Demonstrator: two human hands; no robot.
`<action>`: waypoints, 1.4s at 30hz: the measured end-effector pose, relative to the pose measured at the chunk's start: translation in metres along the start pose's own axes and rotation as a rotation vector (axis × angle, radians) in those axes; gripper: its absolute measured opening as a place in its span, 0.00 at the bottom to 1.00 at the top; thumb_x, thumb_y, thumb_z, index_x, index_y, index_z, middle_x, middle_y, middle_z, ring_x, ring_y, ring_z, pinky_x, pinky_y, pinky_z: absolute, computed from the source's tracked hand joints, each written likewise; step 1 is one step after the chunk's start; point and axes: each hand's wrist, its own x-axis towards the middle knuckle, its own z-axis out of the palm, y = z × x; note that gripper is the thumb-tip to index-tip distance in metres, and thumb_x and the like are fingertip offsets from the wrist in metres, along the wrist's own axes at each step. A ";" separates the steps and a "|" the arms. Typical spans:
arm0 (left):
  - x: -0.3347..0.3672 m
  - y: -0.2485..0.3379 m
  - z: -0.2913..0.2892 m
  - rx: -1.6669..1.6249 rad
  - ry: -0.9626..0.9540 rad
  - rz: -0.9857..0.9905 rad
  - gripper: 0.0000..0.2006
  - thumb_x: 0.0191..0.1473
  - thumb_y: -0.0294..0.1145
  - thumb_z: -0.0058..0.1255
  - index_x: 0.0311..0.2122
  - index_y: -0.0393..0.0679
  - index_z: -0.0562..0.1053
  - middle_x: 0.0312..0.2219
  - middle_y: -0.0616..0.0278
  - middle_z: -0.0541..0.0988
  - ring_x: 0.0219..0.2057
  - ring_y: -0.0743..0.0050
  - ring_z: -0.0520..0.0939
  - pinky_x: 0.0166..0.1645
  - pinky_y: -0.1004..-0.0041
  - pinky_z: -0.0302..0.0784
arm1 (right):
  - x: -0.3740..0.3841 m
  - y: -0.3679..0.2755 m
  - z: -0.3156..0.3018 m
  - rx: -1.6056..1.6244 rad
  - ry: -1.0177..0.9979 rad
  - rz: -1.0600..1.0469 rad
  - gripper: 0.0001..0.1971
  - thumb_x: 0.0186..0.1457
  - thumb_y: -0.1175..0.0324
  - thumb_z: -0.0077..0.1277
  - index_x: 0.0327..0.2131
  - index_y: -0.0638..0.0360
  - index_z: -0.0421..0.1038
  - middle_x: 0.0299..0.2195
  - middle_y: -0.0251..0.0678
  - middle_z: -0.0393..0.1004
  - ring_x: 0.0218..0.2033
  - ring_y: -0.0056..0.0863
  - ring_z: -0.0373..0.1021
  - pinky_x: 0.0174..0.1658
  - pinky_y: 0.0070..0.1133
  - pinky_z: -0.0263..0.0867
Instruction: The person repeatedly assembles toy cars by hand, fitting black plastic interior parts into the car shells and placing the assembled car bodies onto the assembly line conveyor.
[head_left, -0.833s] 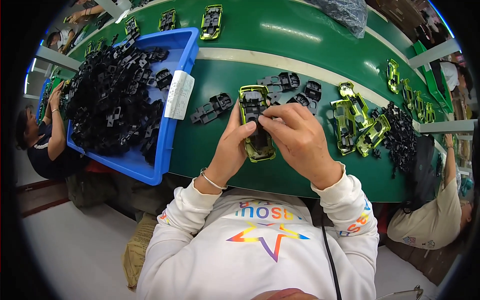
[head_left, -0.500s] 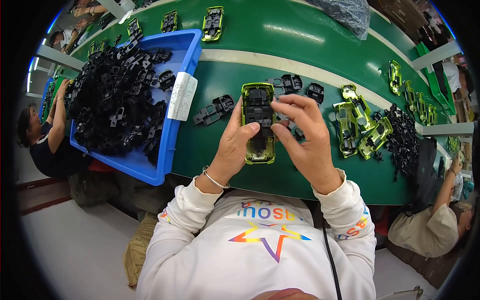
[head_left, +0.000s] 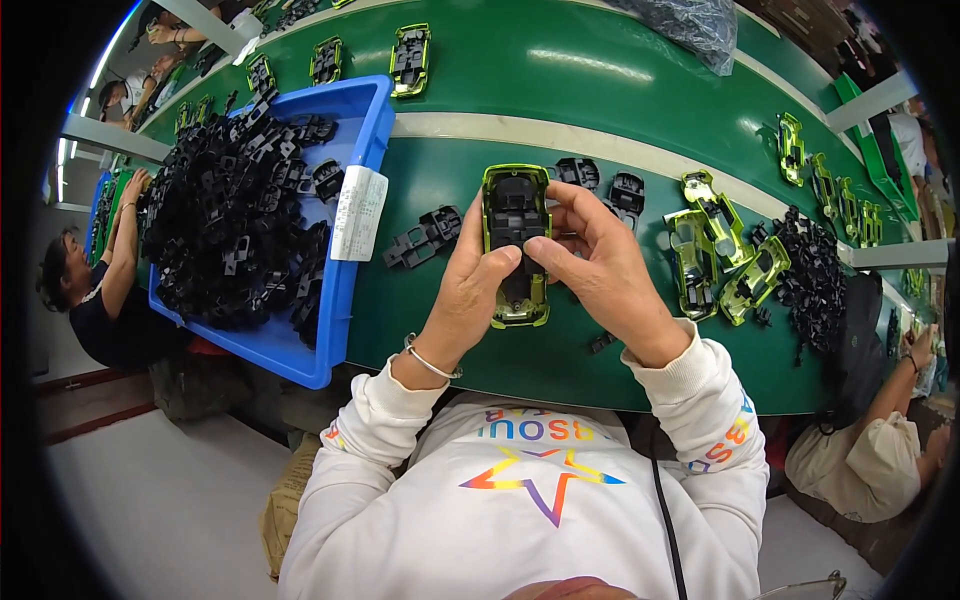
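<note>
Worn here are a white sweatshirt (head_left: 480, 535) (rainbow star outline (head_left: 556, 516)) and silver bangle (head_left: 430, 367).

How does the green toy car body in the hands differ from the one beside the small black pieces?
The held car body has a big black part inside; the loose car body shows none. The held car body is in the left hand and right hand; the loose car body lies on the table. The held car body points straight ahead; the loose car body slants rightward. Both are yellow-green.

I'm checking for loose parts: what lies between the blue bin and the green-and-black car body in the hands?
In the head view, a black part lies on the tabletop there, then the left hand, which holds the car body.
</note>
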 end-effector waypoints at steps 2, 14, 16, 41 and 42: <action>0.003 -0.003 -0.005 0.003 0.006 -0.020 0.34 0.59 0.26 0.41 0.69 0.37 0.47 0.55 0.55 0.69 0.54 0.72 0.73 0.60 0.70 0.69 | 0.005 0.001 0.000 0.081 -0.001 0.072 0.25 0.58 0.73 0.56 0.58 0.64 0.62 0.46 0.31 0.73 0.40 0.16 0.69 0.39 0.15 0.67; -0.012 0.014 -0.070 1.166 0.152 0.445 0.35 0.59 0.32 0.54 0.67 0.35 0.54 0.60 0.41 0.66 0.58 0.46 0.72 0.61 0.61 0.68 | 0.139 -0.018 -0.075 -0.070 0.190 -0.005 0.24 0.60 0.65 0.57 0.57 0.63 0.67 0.42 0.29 0.75 0.41 0.17 0.71 0.43 0.22 0.72; -0.024 0.011 -0.073 1.205 0.212 0.371 0.34 0.57 0.32 0.57 0.65 0.34 0.58 0.59 0.40 0.67 0.60 0.41 0.69 0.63 0.58 0.65 | 0.177 -0.010 -0.083 -0.109 0.227 -0.007 0.25 0.59 0.66 0.57 0.57 0.67 0.67 0.43 0.32 0.76 0.41 0.19 0.71 0.43 0.23 0.73; 0.023 -0.023 -0.085 0.702 0.250 0.088 0.19 0.65 0.35 0.40 0.53 0.30 0.72 0.45 0.58 0.77 0.41 0.79 0.76 0.49 0.79 0.71 | -0.103 0.010 -0.118 -1.299 0.520 -0.249 0.32 0.47 0.60 0.67 0.54 0.61 0.70 0.44 0.40 0.75 0.41 0.39 0.73 0.46 0.32 0.68; 0.027 -0.023 -0.082 0.870 0.244 0.203 0.19 0.65 0.35 0.41 0.53 0.31 0.72 0.47 0.57 0.75 0.41 0.76 0.76 0.50 0.78 0.71 | -0.109 0.018 -0.109 -1.304 0.516 -0.193 0.40 0.42 0.57 0.70 0.58 0.59 0.64 0.51 0.41 0.70 0.49 0.42 0.69 0.52 0.35 0.64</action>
